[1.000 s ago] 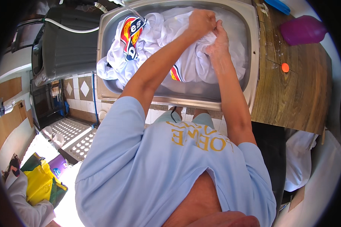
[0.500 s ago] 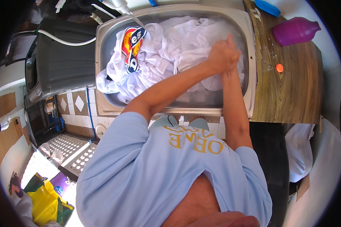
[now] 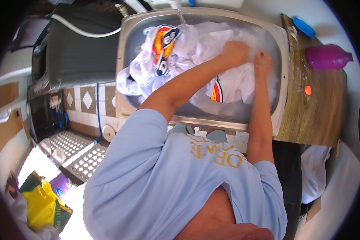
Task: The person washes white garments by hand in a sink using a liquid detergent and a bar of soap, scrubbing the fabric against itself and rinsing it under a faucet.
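Observation:
White wet garments lie bunched in cloudy water in a metal sink. A red, yellow and dark blue printed patch shows on the cloth at the left, and part of a similar print shows nearer the front edge. My left hand is closed on the white fabric right of the sink's middle. Close beside it on the right, my right hand is also closed on the fabric. Folds and water hide some of the fingertips.
A faucet runs water at the sink's back. On the wooden counter to the right are a purple bottle, an orange cap and a blue dish. A dark grey covered appliance stands at the left.
My hands were pressed together over the cloth; now they are apart, the left one to the left of the right. The nearer printed patch has come into sight. The whole view has shifted slightly.

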`<action>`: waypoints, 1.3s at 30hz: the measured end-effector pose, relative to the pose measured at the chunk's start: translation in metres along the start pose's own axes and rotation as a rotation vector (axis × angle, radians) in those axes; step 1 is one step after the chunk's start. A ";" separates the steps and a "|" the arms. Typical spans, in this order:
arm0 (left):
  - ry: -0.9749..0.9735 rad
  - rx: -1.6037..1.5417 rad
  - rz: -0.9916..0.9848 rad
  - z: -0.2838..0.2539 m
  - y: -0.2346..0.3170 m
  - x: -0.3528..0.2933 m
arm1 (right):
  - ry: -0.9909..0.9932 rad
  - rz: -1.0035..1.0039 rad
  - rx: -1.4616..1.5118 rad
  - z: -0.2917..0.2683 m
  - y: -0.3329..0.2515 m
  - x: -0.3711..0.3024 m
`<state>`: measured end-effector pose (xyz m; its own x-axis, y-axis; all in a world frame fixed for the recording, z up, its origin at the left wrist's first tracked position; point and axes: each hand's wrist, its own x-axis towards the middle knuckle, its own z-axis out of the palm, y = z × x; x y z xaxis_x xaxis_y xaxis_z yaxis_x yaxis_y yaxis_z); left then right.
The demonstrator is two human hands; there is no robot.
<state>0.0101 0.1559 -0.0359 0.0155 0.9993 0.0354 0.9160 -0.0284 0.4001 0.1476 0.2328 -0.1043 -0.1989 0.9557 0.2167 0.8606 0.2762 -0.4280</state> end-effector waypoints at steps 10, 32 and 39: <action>0.154 -0.706 -0.102 0.034 -0.042 0.018 | -0.127 0.605 0.982 -0.023 -0.014 0.015; 0.665 -0.431 0.018 0.008 0.035 0.037 | -0.612 0.687 2.250 -0.042 -0.057 -0.014; 0.753 -0.574 0.037 0.010 0.040 0.041 | -0.681 0.181 2.380 0.008 -0.018 -0.005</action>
<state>0.0515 0.1957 -0.0272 -0.4057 0.7235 0.5586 0.5799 -0.2686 0.7691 0.1289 0.2242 -0.1048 -0.6743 0.7301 0.1107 -0.7206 -0.6177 -0.3149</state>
